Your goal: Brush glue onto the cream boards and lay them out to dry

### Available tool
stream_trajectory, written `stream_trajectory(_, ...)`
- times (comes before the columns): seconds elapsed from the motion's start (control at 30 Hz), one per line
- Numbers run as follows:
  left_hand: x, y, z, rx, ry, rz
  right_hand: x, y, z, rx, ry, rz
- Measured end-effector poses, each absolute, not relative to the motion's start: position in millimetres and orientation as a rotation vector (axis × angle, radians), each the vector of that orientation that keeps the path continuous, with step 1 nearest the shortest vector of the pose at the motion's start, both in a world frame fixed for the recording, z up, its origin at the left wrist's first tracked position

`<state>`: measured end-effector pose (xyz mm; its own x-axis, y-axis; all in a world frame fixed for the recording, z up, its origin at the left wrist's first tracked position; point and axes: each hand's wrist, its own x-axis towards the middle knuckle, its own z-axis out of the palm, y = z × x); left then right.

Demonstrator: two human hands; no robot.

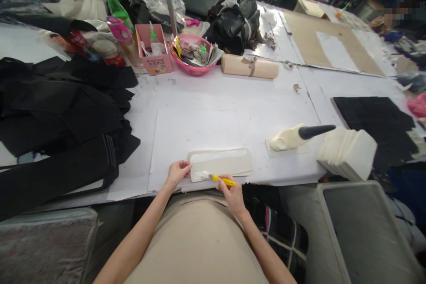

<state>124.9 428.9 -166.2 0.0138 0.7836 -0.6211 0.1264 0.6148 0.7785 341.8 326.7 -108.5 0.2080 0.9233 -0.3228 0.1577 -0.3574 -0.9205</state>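
On cream panel (226, 160), yellow brush (220, 179).

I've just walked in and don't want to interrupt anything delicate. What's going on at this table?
A person stands at a white table. Their left hand holds the left end of a flat cream panel, and their right hand holds a yellow-handled brush with its bristles on the panel. A bottle with a black nozzle lies to the right beside a stack of white pieces. Black fabric is piled on the left.
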Motion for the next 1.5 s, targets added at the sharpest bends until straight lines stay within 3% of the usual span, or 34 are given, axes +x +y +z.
stream_trajectory(0.27, 125, 430, -172, 0.907, 1.526, 0.600, 411, 305, -90, -2.000, -1.009, 0.568)
stream_trajectory(0.33, 124, 431, -172, 0.901, 1.526, 0.595, 396, 307, -82, -1.943, -1.091, 0.634)
stream_trajectory(0.47, 124, 430, -171, 0.911, 1.515, 0.586, 341, 320, -82, -1.667, -1.186, 1.132)
stream_trajectory(0.57, 123, 430, -172, 0.939, 1.513, 0.579, 329, 325, -98, -1.626, -1.175, 1.191)
stream_trajectory(0.73, 119, 431, -178, 1.101, 1.509, 0.564, 403, 313, -116, -1.829, -0.935, 0.844)
stream_trajectory(0.93, 117, 432, -181, 1.197, 1.499, 0.536, 463, 306, -96, -2.025, -0.932, 0.377)
stream_trajectory(1.0, 116, 432, -181, 1.207, 1.498, 0.529, 440, 311, -88, -1.960, -1.036, 0.450)
stream_trajectory(1.17, 116, 432, -181, 1.189, 1.486, 0.530, 356, 335, -96, -1.630, -1.206, 1.029)
stream_trajectory(1.23, 116, 432, -181, 1.191, 1.487, 0.531, 350, 342, -105, -1.593, -1.242, 1.075)
stream_trajectory(1.5, 115, 432, -186, 1.235, 1.473, 0.541, 456, 336, -109, -1.976, -1.038, 0.335)
